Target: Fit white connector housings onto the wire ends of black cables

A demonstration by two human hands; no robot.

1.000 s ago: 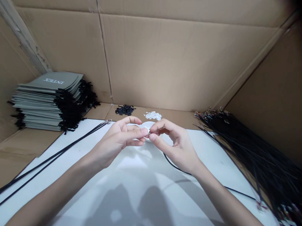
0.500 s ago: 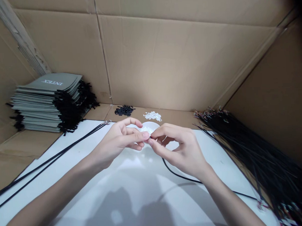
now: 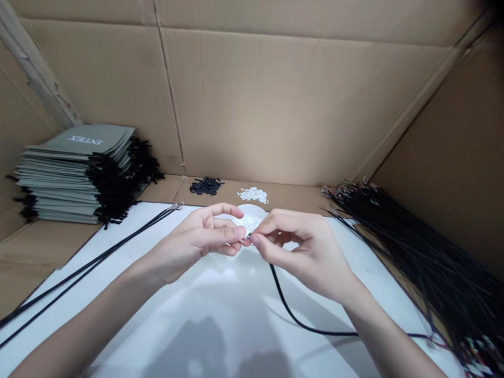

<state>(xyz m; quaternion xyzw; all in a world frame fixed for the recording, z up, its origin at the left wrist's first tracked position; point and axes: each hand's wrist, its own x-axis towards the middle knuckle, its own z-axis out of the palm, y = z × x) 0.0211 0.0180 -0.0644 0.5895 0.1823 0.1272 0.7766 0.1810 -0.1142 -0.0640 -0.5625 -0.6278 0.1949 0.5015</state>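
Note:
A black cable (image 3: pixel 287 310) runs from the lower right up to my right hand (image 3: pixel 307 250), which pinches it near its end between thumb and forefinger. Thin coloured wires (image 3: pixel 248 237) poke out at that end, between the two hands. My left hand (image 3: pixel 208 234) pinches the wire tips with thumb and fingers; whether it also holds a small part is hidden. Right behind the fingertips stands a white round dish (image 3: pixel 253 210) with small pale pieces in it, partly covered by the hands.
Black tube pieces (image 3: pixel 207 186) and small white pieces (image 3: pixel 253 195) lie in two piles at the back. Grey INTEX sheets with black ties (image 3: pixel 63 180) are stacked left. Several cables (image 3: pixel 112 248) cross the left; a big cable bundle (image 3: pixel 417 243) lies right. Cardboard walls (image 3: pixel 306 97) enclose the white tabletop (image 3: pixel 190 314).
My hands have drawn slightly apart, so more of the coloured wires shows between them. The black cable below my right hand hangs in a lower, wider curve.

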